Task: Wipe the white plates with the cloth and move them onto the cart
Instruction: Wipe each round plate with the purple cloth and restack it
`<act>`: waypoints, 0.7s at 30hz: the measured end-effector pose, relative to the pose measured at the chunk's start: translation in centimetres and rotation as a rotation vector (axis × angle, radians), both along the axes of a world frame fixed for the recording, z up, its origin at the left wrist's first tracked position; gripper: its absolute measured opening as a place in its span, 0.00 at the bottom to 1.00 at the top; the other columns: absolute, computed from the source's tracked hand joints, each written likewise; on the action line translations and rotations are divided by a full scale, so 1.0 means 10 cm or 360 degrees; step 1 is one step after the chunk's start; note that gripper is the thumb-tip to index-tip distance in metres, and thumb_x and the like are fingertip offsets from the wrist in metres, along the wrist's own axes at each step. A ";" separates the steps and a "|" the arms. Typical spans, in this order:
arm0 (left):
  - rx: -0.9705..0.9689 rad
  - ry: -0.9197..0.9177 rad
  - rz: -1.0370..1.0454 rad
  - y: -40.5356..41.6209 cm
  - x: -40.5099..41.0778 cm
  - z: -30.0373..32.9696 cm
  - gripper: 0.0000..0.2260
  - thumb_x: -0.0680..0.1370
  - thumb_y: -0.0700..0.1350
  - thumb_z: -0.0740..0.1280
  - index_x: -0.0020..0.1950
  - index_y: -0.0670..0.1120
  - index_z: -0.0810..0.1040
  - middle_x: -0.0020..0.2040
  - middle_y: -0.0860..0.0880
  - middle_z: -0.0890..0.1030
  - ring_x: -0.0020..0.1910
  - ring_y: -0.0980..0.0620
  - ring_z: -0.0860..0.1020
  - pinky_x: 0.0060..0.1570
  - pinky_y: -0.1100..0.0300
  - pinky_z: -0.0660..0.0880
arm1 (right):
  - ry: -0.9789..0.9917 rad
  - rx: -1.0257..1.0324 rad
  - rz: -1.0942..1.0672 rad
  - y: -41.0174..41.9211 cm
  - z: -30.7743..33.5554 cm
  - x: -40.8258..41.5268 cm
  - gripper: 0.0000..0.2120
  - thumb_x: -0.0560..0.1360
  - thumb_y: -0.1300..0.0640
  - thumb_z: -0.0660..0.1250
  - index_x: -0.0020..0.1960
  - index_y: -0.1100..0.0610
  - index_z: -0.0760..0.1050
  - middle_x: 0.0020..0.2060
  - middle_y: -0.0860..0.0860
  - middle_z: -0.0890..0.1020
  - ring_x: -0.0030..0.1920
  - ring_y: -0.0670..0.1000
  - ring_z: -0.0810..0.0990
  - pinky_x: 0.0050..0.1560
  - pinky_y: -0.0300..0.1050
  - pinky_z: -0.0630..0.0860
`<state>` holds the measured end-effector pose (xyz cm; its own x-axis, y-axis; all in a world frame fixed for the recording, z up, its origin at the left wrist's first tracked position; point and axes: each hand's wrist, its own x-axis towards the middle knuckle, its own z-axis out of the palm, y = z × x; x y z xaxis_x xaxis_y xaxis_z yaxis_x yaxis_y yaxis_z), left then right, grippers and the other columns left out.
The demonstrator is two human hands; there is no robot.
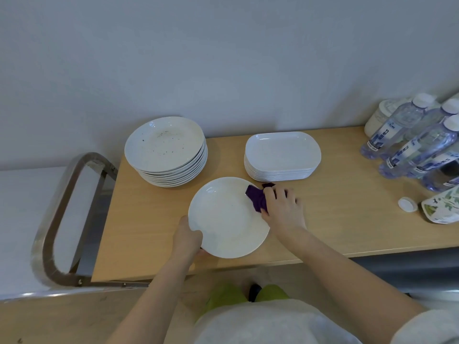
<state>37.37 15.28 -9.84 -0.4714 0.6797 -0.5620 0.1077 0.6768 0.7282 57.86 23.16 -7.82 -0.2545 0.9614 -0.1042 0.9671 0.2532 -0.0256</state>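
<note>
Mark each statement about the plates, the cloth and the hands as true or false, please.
1. The left hand grips the rim of the single round white plate. True.
2. The purple cloth lies on the stack of oblong white plates. False: the right hand holds it at the single plate's edge.
3. The top plate of the stack of round white plates has dark specks. True.
4. The clear plastic water bottles lie flat on the metal cart. False: they stand on the wooden table.

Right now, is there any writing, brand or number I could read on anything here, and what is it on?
Water bottles: blue-and-white labels carry dark print, too blurred to read.
Pouch: leaf pattern only; any words are too blurred.
White jar: faint marks, unreadable.
Plates, cloth, cart: no text visible.
</note>
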 end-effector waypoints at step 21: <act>0.0087 -0.0196 0.0157 -0.07 0.05 -0.02 0.17 0.75 0.35 0.61 0.59 0.52 0.66 0.47 0.55 0.73 0.48 0.46 0.76 0.27 0.57 0.77 | 0.0703 0.0054 -0.0574 0.14 0.20 0.97 0.18 0.74 0.58 0.67 0.61 0.59 0.69 0.57 0.57 0.72 0.56 0.62 0.69 0.54 0.55 0.70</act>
